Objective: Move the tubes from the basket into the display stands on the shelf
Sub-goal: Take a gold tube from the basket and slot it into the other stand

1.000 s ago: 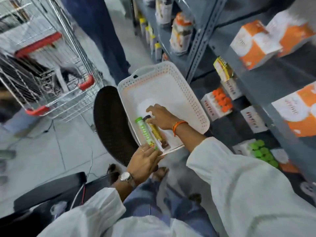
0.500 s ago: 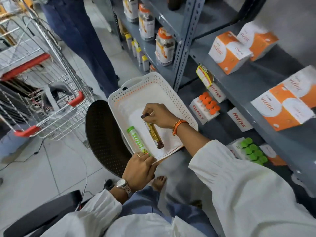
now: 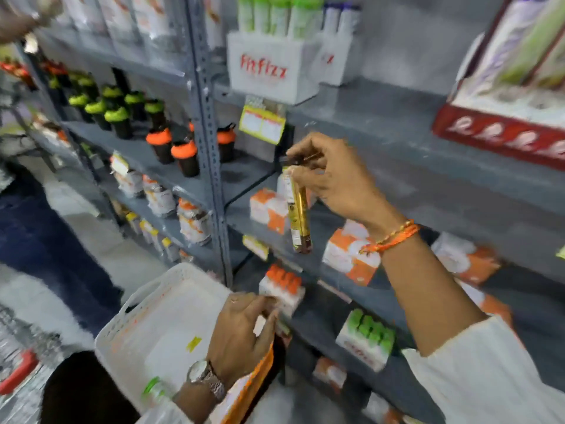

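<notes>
My right hand (image 3: 333, 175) holds a gold-and-brown tube (image 3: 298, 212) by its dark cap, hanging upright in front of the grey shelf (image 3: 397, 139). A white display stand (image 3: 269, 71) with red lettering and green-capped tubes sits on that shelf, above and left of the hand. The white perforated basket (image 3: 146, 304) is low in the view; a green-capped tube (image 3: 154, 390) lies at its near end. My left hand (image 3: 241, 332) grips the basket's right rim. Lower shelves carry stands with orange-capped tubes (image 3: 282, 286) and green-capped tubes (image 3: 367, 335).
Orange-and-white boxes (image 3: 351, 255) line the middle shelf. Shaker bottles with green and orange lids (image 3: 180, 154) fill the shelves to the left past the slotted upright (image 3: 208, 148). A person in dark trousers (image 3: 46, 240) stands at the left. A red display box (image 3: 504, 117) sits upper right.
My right hand has lifted the gold-and-brown tube out of the basket up to shelf height. The view has swung up from the basket toward the shelves. My left hand still holds the basket.
</notes>
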